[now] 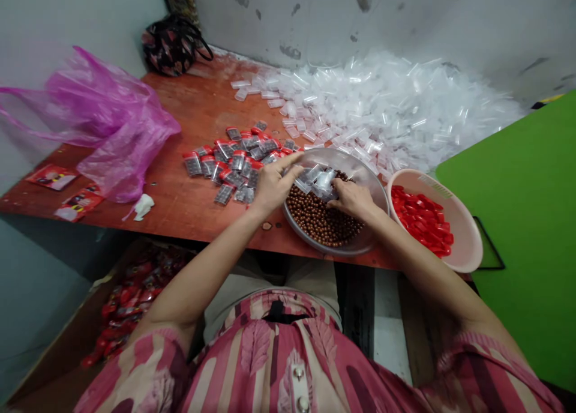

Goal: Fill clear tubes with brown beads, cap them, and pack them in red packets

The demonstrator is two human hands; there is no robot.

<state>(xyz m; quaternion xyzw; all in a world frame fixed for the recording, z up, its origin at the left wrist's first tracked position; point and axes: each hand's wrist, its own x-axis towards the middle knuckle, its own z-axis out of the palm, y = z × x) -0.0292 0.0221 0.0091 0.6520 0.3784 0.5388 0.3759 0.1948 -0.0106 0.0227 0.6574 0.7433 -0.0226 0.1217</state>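
A wide metal bowl (381, 221) in front of me holds many small shiny brown balls (315, 221), with several clear plastic containers (323, 182) lying on top of them. My left hand (275, 185) is over the bowl's left rim, its thumb and fingers closed on a small clear container (302, 182). Inside the bowl, my right hand (354, 198) has its fingers curled against the clear containers. What lies between those fingertips is hidden. Filled containers with red caps (238, 161) lie in a loose pile left of the bowl.
Right of the bowl, a pink basket (468, 245) holds red caps (420, 221). Empty clear containers (382, 107) are heaped along the wall. A pink plastic bag (121, 119), printed cards (53, 177) and a dark bag (171, 44) lie leftward. A green panel (526, 221) stands at right.
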